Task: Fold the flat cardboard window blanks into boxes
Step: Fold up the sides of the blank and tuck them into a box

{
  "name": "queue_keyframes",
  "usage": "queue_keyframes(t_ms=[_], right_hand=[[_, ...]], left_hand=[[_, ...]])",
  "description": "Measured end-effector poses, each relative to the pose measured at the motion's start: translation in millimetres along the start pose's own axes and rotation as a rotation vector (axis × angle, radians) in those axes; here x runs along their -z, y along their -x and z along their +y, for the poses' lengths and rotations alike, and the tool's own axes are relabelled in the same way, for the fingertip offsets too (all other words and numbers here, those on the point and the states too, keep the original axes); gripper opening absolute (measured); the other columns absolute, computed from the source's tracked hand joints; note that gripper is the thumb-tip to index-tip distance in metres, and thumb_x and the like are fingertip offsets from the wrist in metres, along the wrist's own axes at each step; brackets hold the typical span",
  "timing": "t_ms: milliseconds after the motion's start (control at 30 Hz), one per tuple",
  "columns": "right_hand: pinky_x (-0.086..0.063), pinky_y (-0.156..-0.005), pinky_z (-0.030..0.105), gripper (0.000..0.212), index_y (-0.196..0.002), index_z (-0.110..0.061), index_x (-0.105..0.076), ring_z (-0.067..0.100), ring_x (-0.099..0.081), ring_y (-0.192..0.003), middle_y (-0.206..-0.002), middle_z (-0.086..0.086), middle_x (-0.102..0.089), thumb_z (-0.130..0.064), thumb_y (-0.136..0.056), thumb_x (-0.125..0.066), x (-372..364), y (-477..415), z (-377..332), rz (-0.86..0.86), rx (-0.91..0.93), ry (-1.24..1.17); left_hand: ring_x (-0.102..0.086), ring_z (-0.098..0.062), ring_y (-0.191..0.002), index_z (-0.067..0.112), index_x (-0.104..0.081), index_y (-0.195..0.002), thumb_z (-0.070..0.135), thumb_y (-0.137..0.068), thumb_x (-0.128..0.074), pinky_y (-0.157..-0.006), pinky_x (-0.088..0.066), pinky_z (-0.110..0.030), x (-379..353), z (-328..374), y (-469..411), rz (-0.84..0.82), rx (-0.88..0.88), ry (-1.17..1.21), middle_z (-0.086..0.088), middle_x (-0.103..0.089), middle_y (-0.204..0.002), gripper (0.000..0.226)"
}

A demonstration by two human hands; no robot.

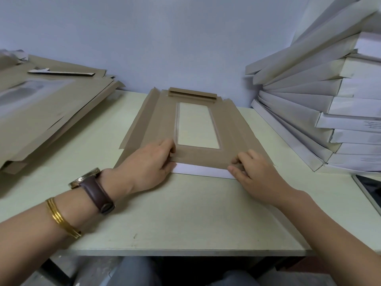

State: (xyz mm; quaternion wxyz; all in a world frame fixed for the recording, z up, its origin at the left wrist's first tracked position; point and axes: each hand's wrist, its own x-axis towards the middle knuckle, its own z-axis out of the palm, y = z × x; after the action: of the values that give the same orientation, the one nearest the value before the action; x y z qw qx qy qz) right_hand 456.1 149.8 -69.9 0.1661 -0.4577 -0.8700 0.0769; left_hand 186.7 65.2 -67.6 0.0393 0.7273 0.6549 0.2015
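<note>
A: Head view. Where to find the blank (158,120)?

B: Flat in the middle of the table (185,213), with a clear window (198,124) in it. Far flap (191,93) already folded over.

A: And the two grips?

B: Left grip (148,164) pinching the near flap (198,169) at its left end, fingers curled on the brown top. Right grip (255,172) pinching the same flap at its right end. White underside showing between them.

A: So, likely bending that flap up along its crease?

B: Looks that way. Plenty left to fold, though.

A: Ways to go wrong?

B: Lifting one end faster than the other: crooked fold, off the crease. Pulling too hard: maybe a tear at a corner, or a wrinkle in the window. Letting go of the top: blank sliding away.

A: Anything close by to bump?

B: Pile of flat blanks (61,100) on the left, stack of done boxes (309,104) on the right. Both apart from the grips, so not much worry.
</note>
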Motion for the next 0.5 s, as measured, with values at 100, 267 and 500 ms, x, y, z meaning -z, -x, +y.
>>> queue_keyframes(t_ms=[100,267,500], right_hand=[[-0.035,-0.073,0.029,0.026,-0.116,-0.019,-0.054,0.015,-0.04,-0.098,-0.103,-0.005,-0.044,-0.037,-0.097,-0.05,-4,1,-6,0.057,0.016,0.113],[-0.044,-0.084,0.042,0.025,-0.117,-0.008,-0.057,0.028,-0.042,-0.104,-0.11,0.008,-0.05,-0.017,-0.094,-0.053,-9,2,-21,0.137,0.103,0.151],[-0.044,-0.072,0.042,0.004,-0.089,-0.002,-0.059,0.03,-0.044,-0.086,-0.093,0.013,-0.052,0.001,-0.087,-0.058,-8,-3,-26,0.29,0.167,0.15]], left_hand=[[-0.047,-0.025,-0.096,0.012,-0.047,-0.112,0.015,-0.087,-0.057,-0.082,-0.04,-0.035,-2,7,1,0.113,-0.098,-0.098,-0.003,-0.049,-0.108,0.027],[-0.044,-0.029,-0.096,0.006,-0.051,-0.115,-0.007,-0.069,-0.045,-0.082,-0.04,-0.04,-1,27,0,0.145,-0.216,-0.249,-0.009,-0.049,-0.112,0.048],[-0.047,-0.031,-0.087,0.005,-0.058,-0.093,-0.013,-0.068,-0.052,-0.068,-0.042,-0.04,-4,38,-8,0.2,-0.343,-0.323,-0.016,-0.052,-0.1,0.032]])
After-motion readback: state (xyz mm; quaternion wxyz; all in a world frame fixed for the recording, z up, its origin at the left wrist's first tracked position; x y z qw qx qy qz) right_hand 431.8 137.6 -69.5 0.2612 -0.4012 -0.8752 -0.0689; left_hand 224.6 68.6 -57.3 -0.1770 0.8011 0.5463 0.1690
